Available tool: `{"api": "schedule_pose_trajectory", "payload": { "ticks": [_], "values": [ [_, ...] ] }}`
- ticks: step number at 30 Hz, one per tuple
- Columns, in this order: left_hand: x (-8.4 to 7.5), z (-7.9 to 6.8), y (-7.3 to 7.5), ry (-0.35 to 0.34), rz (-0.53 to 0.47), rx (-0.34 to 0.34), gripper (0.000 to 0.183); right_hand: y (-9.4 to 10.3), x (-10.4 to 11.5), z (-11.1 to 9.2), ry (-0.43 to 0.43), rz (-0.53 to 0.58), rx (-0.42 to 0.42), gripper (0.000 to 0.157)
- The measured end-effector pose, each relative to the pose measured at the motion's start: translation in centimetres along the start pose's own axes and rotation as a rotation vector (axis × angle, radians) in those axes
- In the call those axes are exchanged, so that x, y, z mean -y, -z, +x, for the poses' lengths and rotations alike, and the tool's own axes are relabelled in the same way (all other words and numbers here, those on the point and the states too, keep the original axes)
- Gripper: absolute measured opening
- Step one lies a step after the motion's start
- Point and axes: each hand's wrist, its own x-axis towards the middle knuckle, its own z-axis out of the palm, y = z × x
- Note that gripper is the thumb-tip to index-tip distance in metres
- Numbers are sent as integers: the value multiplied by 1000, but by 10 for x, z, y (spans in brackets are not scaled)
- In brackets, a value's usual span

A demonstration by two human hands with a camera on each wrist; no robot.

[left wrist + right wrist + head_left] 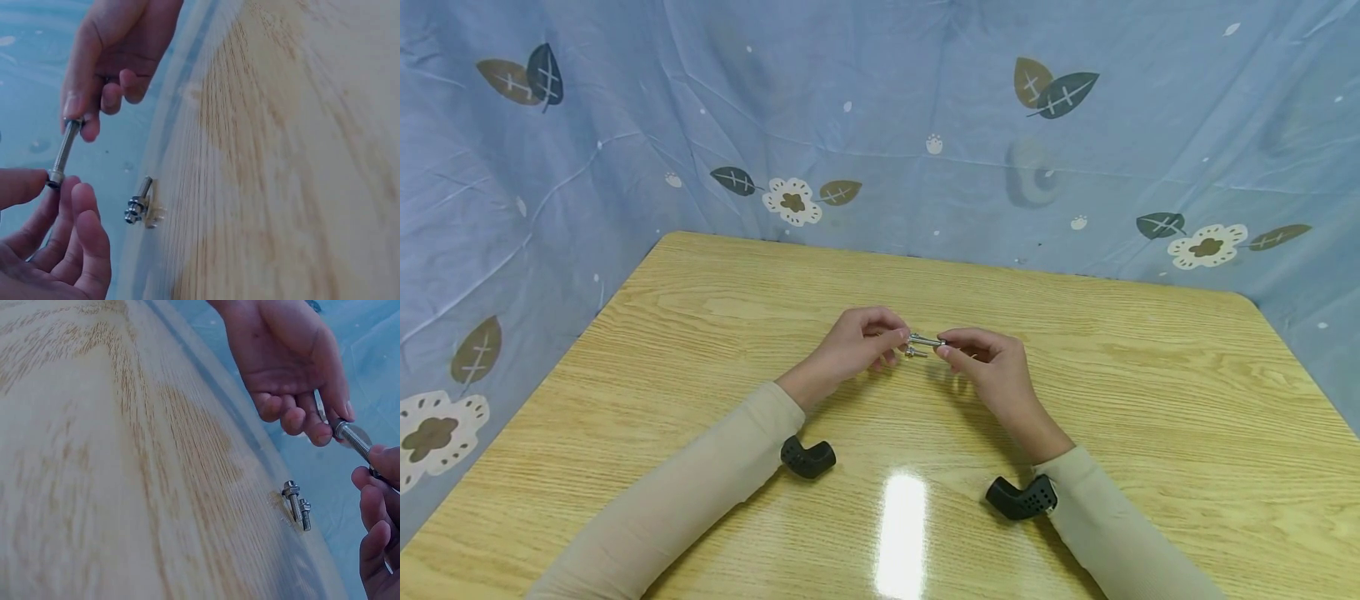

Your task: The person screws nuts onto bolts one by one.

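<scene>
A silver metal bolt (927, 341) spans the gap between the two hands. My left hand (868, 342) pinches the head end between thumb and finger. The other end, with what looks like a nut on it, is pinched by the thumb and finger of my right hand (992, 358). The bolt's threaded shank (357, 442) is bare between the fingertips in the right wrist view. Two shorter bolts (292, 495) with nuts or washers on them lie side by side on the table, just below the held bolt. Fingers partly hide both ends of the held bolt.
The wood-grain table (737, 292) spreads out around the hands. Behind and to the left hangs a blue curtain (880, 108) with leaves and flowers. A black wrist mount (808, 457) sits at the left cuff, another black mount (1022, 497) at the right.
</scene>
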Motion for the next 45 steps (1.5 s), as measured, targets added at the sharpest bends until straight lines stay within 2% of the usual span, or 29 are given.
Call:
{"api": "schedule_pose_trajectory", "payload": {
  "ticks": [6, 12, 18, 23, 35, 40, 45],
  "values": [
    [0, -1, 0, -45, -8, -1, 22, 0, 0, 0, -2, 9, 1, 30],
    [1, -1, 1, -77, -2, 27, 25, 0, 0, 0, 1, 6, -3, 31],
    [1, 1, 0, -39, 14, 54, 28, 0, 0, 0, 0, 13, -17, 32],
    [1, 2, -1, 4, -6, 27, 21, 0, 0, 0, 11, 21, -22, 30],
    [1, 2, -1, -42, -11, 11, 14, 0, 2, -1, -11, 37, -21, 29],
    [1, 1, 0, -69, -19, 33, 19, 0, 2, -1, -8, 37, -19, 28],
    [0, 0, 0, -29, 6, 50, 26, 0, 1, -1, -4, 37, -21, 28]
  ]
}}
